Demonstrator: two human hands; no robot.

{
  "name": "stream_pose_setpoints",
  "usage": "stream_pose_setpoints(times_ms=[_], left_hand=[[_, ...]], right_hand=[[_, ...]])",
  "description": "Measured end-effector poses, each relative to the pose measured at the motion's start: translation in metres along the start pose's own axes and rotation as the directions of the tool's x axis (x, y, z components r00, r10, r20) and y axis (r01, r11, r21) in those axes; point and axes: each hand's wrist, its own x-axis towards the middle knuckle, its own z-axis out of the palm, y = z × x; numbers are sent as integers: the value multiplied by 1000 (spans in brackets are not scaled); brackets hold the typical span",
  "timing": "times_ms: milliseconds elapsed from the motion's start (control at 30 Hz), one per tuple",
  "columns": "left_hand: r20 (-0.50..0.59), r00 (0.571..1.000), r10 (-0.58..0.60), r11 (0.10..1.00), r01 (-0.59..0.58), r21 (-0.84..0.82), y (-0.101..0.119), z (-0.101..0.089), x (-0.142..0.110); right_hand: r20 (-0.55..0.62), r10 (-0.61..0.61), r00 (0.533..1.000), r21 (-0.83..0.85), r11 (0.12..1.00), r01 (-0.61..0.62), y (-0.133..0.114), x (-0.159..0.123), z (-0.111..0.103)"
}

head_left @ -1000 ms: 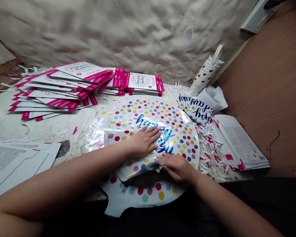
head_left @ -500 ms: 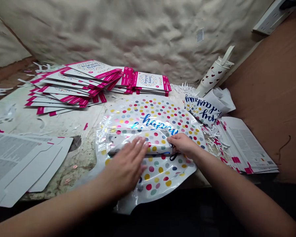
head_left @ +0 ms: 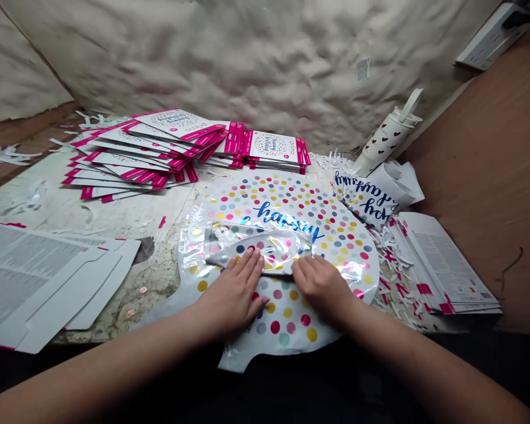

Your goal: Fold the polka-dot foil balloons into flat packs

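- Foil balloon (head_left: 287, 203) flat on table (head_left: 83, 218), folded flap (head_left: 258, 247) on top
- L hand (head_left: 234, 291) open, palm down on foil, no grip
- R hand (head_left: 320, 285) open, pressing flap edge
- Firm, even pressure best for straight crease

A flat polka-dot foil balloon (head_left: 287, 203) lies face up, a folded section (head_left: 258, 247) across its middle.

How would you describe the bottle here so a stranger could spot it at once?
Start at the big round dotted foil balloon in the middle. Beyond its far right edge, a white bottle leans behind some crumpled foil. Only it has small red hearts and a raised loop on top.
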Motion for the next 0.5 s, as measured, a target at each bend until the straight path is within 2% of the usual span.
stream_pose_setpoints(times_ms=[67,100,133,167,200,233,267,300,333,367,400,467,500], left_hand=[[-19,999,-32,999,33,13,-1,-4,8],[-26,999,-45,999,45,17,-2,-6,11],[-30,998,-50,999,51,14,-4,-7,13],[-30,999,-44,999,44,-1,-6,-8,15],[-28,999,-21,999,20,-26,-8,-8,16],[-26,999,27,998,-28,-59,-9,-8,16],[-18,995,100,990,-101,-95,-10,-8,16],[-6,983,185,975,-184,-128,-10,-7,16],[6,964,265,953,-261,-153,-10,-6,16],[17,944,329,932,-322,-169,-9,-5,16],[29,927,374,915,-363,-175,-9,-5,16],[46,907,419,897,-405,-178,-8,-3,17],[50,899,435,889,-421,-181,-8,-2,16]], right_hand=[[-152,-226,962,86,967,240,-3,-8,-6],[-234,-247,940,128,951,282,-5,-13,-7],[-301,-176,937,183,954,238,-6,-19,-7],[-329,-19,944,259,960,109,-5,-25,-5],[-311,185,932,347,935,-70,-3,-31,-2],[-246,380,892,427,868,-252,1,-37,2],[-148,519,842,480,782,-398,6,-42,7],[-53,600,799,503,707,-497,11,-47,11],[9,627,779,502,670,-546,16,-50,14],[22,613,790,487,683,-544,20,-53,15],[-11,553,833,463,741,-486,23,-54,16],[-105,280,954,381,898,-222,28,-53,13],[-122,98,988,341,939,-51,29,-52,10]])
